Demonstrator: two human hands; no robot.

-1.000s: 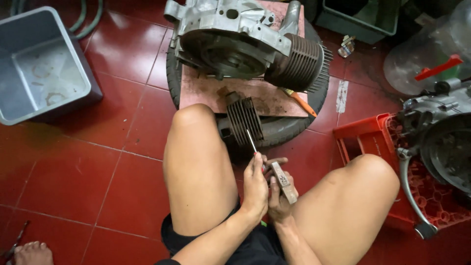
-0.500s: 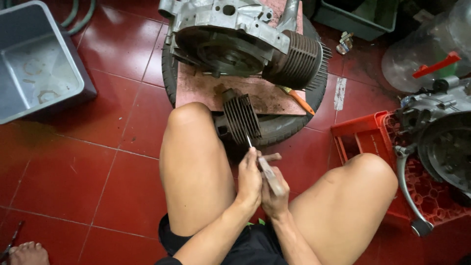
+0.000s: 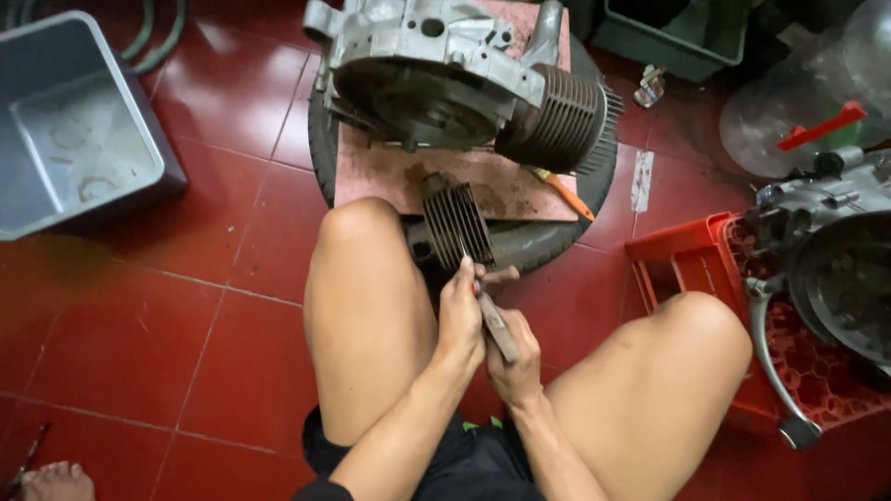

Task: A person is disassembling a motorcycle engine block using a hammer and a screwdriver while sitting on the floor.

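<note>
I sit on the floor with my knees apart and both hands between them. My left hand grips a thin metal rod tool whose tip points up against a dark finned cylinder. Just below it, my right hand is closed on a brownish bar-shaped tool that lies against the left hand. The finned cylinder rests at the near edge of a tyre topped with a pinkish board.
A grey engine case with a finned barrel sits on the board, an orange-handled tool beside it. A grey plastic tub stands left. A red crate with another engine is right, a green bin behind.
My right hand has brought the brownish tool up and in against my left hand. The left hand and thin rod stay at the finned cylinder.
</note>
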